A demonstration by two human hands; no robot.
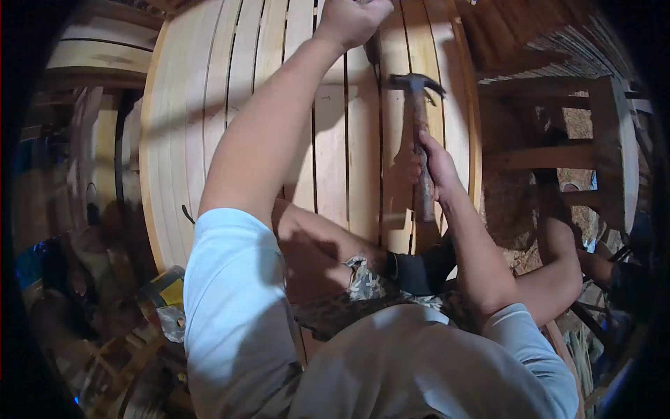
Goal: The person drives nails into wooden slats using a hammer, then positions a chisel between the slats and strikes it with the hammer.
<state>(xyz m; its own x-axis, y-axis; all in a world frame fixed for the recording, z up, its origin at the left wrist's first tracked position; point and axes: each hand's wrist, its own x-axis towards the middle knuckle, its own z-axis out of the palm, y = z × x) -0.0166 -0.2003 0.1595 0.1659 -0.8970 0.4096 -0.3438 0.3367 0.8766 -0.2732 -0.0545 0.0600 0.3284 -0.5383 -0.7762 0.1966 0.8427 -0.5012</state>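
My right hand grips a claw hammer around its worn handle, with the head pointing away from me above the boards. My left hand is at the far end of the view, partly cut off by the top edge. Its fingers are curled closed, and whatever they may hold is hidden. A dark shape lies just below that hand, perhaps its shadow. Beneath both hands runs a surface of pale wooden slats with narrow gaps between them. My bent legs rest on it.
Wooden framing stands at the right, above cluttered ground. To the left, a yellow and grey object lies beside the slats, near a clear plastic item. Stacked planks show at the upper left. Darkness hides the outer edges.
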